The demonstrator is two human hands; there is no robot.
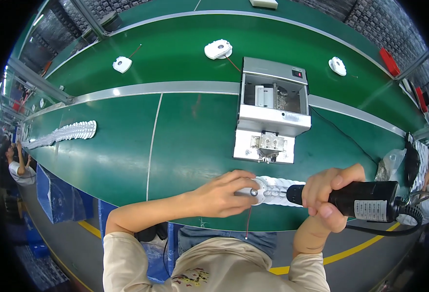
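My left hand (223,193) is closed around a white round plastic part (255,192) with a metal centre, close to the front edge of the green workbench. A thin red wire (248,224) hangs from that part toward me. Gripped in my right hand (332,192) is a black electric screwdriver (365,200), lying nearly level with its nose to the left. A row of overlapping white plastic parts (279,191) lies between the screwdriver's nose and my left hand. Whether the bit touches anything, I cannot tell.
Beyond my hands stands a metal screw feeder (274,124). On the green belt behind it sit white units (218,49) with wires. A stacked row of white parts (75,131) lies at left. A clear plastic bag (391,164) and a cable (348,136) are at right; another person (22,168) is far left.
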